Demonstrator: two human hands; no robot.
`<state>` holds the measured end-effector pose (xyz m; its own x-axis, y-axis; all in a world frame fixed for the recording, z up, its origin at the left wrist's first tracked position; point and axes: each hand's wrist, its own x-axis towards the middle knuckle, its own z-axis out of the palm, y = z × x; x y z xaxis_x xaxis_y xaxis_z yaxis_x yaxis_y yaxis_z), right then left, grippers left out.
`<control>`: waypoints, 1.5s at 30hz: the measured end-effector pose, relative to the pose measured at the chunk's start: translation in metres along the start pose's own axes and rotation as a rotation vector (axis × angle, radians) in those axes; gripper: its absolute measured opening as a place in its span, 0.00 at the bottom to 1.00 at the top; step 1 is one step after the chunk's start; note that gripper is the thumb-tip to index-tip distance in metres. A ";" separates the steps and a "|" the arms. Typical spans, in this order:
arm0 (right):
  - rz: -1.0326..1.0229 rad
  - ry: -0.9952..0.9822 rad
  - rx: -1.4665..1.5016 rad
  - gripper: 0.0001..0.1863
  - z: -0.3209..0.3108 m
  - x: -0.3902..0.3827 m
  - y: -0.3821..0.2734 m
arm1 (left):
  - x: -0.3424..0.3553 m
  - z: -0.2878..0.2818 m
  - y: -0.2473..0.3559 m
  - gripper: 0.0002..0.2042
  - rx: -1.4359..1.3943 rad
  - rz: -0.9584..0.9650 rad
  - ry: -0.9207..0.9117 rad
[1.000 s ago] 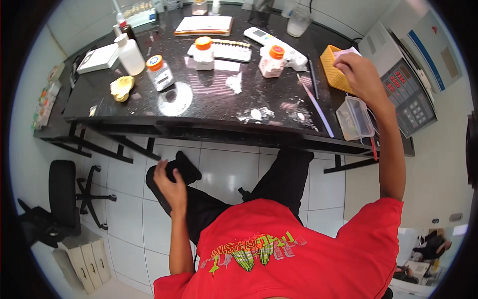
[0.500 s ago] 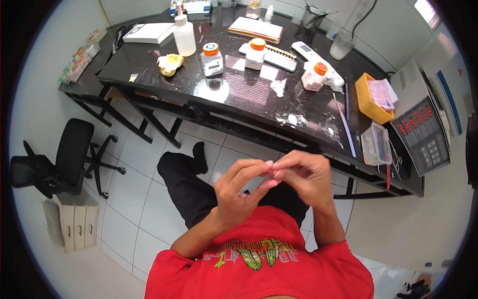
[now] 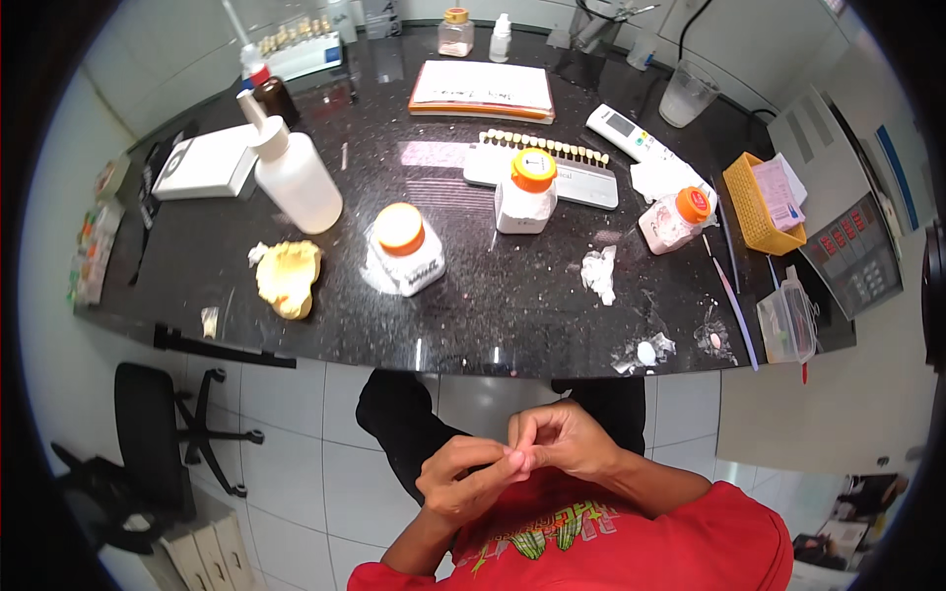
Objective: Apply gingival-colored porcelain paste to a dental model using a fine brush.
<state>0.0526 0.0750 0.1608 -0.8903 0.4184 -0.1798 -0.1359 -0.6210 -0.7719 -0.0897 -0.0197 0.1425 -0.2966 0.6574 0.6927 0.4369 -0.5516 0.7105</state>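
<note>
My left hand (image 3: pixel 465 480) and my right hand (image 3: pixel 570 439) meet over my lap, just off the table's front edge. Their thumbs and fingers are pinched together at the tips. Whatever lies between those fingertips, if anything, is too small or too hidden to make out. On the table ahead, nearest the hands, are a small white lump (image 3: pixel 645 353) amid white smears and a small pinkish lump (image 3: pixel 715 340) in powder. Farther back stand three clear jars with orange lids: a left one (image 3: pixel 407 258), a middle one (image 3: pixel 525 202) and a right one with pinkish contents (image 3: pixel 672 225).
The black speckled table (image 3: pixel 473 325) also carries a yellow dental cast (image 3: pixel 289 280), a white squeeze bottle (image 3: pixel 301 182), a tooth shade guide (image 3: pixel 552 169), crumpled tissue (image 3: pixel 598 274), a lilac-handled tool (image 3: pixel 734 310), a yellow basket (image 3: pixel 757 212) and a clear box (image 3: pixel 785 320). A black chair (image 3: pixel 148 433) stands left.
The view has shifted, so the table fills more of it and my hands sit lower. My fingertips remain together, with the right hand's fingers more curled than before.
</note>
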 end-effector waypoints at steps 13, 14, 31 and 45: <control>-0.785 0.493 -0.811 0.07 0.044 0.004 0.016 | 0.024 -0.022 0.011 0.02 -0.117 -0.261 0.020; -0.806 0.549 -0.884 0.06 0.042 -0.002 0.021 | 0.024 -0.022 0.012 0.05 -0.266 -0.348 0.036; -0.081 0.922 -1.328 0.25 -0.200 0.006 0.126 | 0.060 -0.009 0.017 0.06 -0.840 -0.626 -0.108; 0.429 0.792 -0.981 0.25 -0.053 -0.144 0.098 | 0.081 0.006 0.011 0.13 -0.778 -0.608 -0.380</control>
<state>0.1908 -0.0106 0.0787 -0.2472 0.7886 -0.5631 0.7547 -0.2077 -0.6223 -0.1038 0.0300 0.2058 0.0611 0.9769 0.2048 -0.4000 -0.1640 0.9017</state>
